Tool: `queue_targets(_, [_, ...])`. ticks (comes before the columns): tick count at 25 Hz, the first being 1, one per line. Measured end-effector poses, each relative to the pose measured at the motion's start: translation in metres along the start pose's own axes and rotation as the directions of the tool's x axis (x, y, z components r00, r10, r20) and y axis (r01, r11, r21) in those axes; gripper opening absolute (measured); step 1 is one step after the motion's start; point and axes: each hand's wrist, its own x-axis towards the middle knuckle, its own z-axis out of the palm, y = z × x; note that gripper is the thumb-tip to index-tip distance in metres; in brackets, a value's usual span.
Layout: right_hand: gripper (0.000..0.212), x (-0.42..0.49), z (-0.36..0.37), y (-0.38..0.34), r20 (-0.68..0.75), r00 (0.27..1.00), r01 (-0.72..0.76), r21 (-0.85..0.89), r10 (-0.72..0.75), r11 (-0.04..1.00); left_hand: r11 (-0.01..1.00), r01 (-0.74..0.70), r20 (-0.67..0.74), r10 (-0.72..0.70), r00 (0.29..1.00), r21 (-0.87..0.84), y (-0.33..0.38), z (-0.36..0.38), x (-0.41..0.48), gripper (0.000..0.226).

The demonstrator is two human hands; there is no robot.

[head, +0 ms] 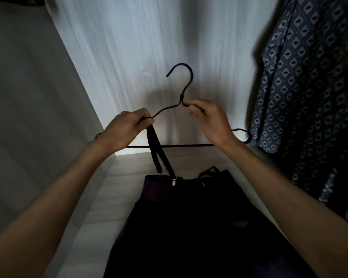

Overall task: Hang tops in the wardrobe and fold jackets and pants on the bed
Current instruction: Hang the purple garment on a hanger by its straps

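Left hand (127,127) grips a black hanger (181,96) and the strap (153,137) of a dark top (189,217); right hand (211,121) pinches the hanger's neck inside a wardrobe (129,47).

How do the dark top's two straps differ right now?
The left strap is pulled taut up to the hanger, under the left hand; the right strap lies slack, off the hanger. The left strap forms a tall narrow loop, the right strap a low one on the dark top. Both are black.
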Motion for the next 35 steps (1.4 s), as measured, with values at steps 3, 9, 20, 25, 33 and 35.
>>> queue_targets(3, [0.019,-0.023,-0.001,0.012,-0.276,0.959,-0.028,-0.304,-0.06,0.952,0.995,0.071,-0.156,-0.059,0.986,0.068,-0.018,0.003,-0.002,0.023])
queue_targets(9, [0.021,-0.159,0.015,0.056,0.411,0.872,-0.086,-0.407,0.266,0.909,0.96,0.28,-0.149,-0.275,0.95,0.009,-0.046,0.014,-0.019,0.029])
queue_targets(20, [0.035,-0.154,-0.03,0.042,0.652,0.447,-0.761,-0.083,0.613,0.643,0.896,0.29,-0.116,-0.345,0.931,-0.336,-0.035,0.027,-0.021,0.025])
queue_targets(25, [0.02,-0.024,-0.083,0.014,0.294,0.715,-0.654,0.6,0.634,0.46,0.827,0.272,-0.165,-0.395,0.903,-0.493,-0.043,0.004,-0.012,0.023])
queue_targets(33, [0.057,0.061,-0.103,-0.008,0.12,0.832,-0.506,0.564,0.542,0.652,0.805,0.169,-0.229,-0.352,0.907,-0.569,-0.04,-0.039,-0.008,0.023])
queue_targets(35, [0.053,0.062,-0.1,-0.009,0.152,0.857,-0.488,0.547,0.493,0.68,0.812,0.138,-0.235,-0.32,0.918,-0.567,-0.038,-0.047,-0.007,0.023])
